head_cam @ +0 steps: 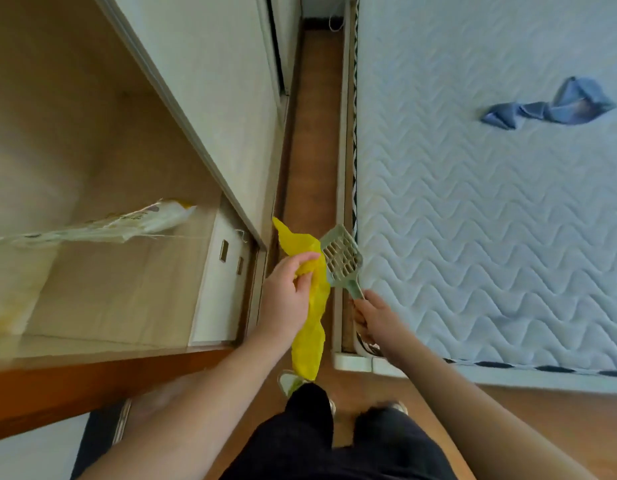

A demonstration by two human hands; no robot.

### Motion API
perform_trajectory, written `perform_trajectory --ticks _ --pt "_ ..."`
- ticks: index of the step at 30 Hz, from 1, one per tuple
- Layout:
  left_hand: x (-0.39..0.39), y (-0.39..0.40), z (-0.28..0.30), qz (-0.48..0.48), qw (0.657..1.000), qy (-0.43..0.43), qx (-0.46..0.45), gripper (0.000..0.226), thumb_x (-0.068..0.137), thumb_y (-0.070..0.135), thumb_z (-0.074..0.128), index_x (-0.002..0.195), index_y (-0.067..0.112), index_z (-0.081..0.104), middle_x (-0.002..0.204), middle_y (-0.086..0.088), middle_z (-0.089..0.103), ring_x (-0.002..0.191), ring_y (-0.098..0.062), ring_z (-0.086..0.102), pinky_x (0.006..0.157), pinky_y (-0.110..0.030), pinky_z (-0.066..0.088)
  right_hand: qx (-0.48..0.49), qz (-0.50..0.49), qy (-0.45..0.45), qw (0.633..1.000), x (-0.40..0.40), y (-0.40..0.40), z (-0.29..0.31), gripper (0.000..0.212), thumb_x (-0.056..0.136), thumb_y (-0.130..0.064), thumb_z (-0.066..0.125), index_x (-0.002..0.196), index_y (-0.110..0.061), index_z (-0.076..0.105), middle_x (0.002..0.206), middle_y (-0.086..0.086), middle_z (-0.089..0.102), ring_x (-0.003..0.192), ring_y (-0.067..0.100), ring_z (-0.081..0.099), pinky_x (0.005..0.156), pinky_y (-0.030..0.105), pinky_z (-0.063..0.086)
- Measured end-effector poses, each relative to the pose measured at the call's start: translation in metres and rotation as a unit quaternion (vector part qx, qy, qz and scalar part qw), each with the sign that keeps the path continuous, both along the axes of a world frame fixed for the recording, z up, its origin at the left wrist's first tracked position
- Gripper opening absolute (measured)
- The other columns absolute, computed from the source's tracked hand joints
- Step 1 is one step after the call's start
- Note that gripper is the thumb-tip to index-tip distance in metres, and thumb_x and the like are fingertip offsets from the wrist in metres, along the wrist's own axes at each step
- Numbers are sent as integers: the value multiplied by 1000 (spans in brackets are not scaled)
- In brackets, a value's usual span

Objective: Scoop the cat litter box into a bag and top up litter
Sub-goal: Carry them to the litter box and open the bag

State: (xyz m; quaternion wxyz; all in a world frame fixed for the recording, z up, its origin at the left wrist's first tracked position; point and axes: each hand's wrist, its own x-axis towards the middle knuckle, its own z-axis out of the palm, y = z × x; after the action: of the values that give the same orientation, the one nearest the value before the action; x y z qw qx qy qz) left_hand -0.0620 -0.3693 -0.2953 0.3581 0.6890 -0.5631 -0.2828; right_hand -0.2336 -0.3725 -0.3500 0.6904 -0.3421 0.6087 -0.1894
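So the left hand (289, 289) is bunched tight around a crumpled yellow plastic bag (312, 317), gripping it near the top so the rest hangs down loose toward the floor. My guess is it's carried scrunched like that just to keep it out of the way until it needs opening. The right hand (371, 315) is closed around the handle of a grey-green slotted plastic litter scoop (341, 256), blade pointing forward and up, nothing in it as far as I can see.

No litter box anywhere in view, so scooping hasn't started, I'd say. Ahead is a narrow strip of brown wooden floor (314, 133), squeezed between an open pale wooden wardrobe (203, 109) on the left and a white quilted mattress (473, 220) on the right. Pretty tight gap. A whitish woven sack (127, 223) lies on the wardrobe shelf, maybe the litter, can't tell. A folded blue cloth (556, 105) sits on the mattress.
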Motion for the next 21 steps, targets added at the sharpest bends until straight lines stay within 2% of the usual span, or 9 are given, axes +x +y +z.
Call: perform_trajectory --ticks 3,5,7,10,13,15,18,21 --pt "-52 -4 5 -39 999 19 18 26 96 6 55 115 20 66 113 13 60 100 13 48 87 -3 40 -5 -93 -21 995 -58 22 5 21 102 -26 39 96 -12 53 58 -2 36 43 9 30 40 23 24" --pt "-95 -6 10 -66 996 42 39 26 98 10 52 115 24 65 114 12 62 102 3 55 89 -17 46 -14 -143 -22 989 -101 38 11 25 102 -28 39 97 -10 55 55 -3 35 43 9 29 41 23 24" --pt "-142 -5 20 -101 991 72 56 26 99 12 50 116 27 64 112 11 64 100 -6 59 85 -21 48 -16 -182 -25 983 -145 55 20 28 102 -29 39 96 -8 56 54 -2 35 43 10 29 41 24 24" --pt "-211 5 35 -178 974 107 90 35 98 6 48 117 32 60 105 9 63 82 -7 59 70 -18 46 -22 -244 -17 969 -209 82 28 28 101 -31 40 91 -10 54 55 -2 36 45 11 30 44 26 24" --pt "-273 22 49 -272 947 123 119 52 90 -4 46 120 38 57 94 -2 65 60 -9 50 56 -20 40 -37 -299 52 952 -258 107 35 31 99 -38 42 80 -16 52 56 -2 40 48 11 36 47 27 28" --pt "-311 35 59 -340 925 118 124 61 85 -7 46 125 39 54 89 4 62 54 -3 45 54 -17 38 -29 -351 75 933 -286 128 38 30 98 -38 45 76 -18 50 55 -3 42 47 10 37 47 27 30" --pt "-349 50 71 -422 888 119 135 72 82 -5 45 128 50 48 101 9 61 72 -14 58 66 -30 49 -44 -438 75 895 -313 157 43 32 94 -41 52 79 -12 55 62 4 53 51 14 47 50 29 38" --pt "-376 57 81 -487 847 153 147 75 76 -1 43 128 52 47 116 6 59 90 -15 62 77 -34 55 -52 -506 81 857 -331 184 38 37 89 -48 59 94 -13 67 86 8 71 76 20 66 71 35 53"
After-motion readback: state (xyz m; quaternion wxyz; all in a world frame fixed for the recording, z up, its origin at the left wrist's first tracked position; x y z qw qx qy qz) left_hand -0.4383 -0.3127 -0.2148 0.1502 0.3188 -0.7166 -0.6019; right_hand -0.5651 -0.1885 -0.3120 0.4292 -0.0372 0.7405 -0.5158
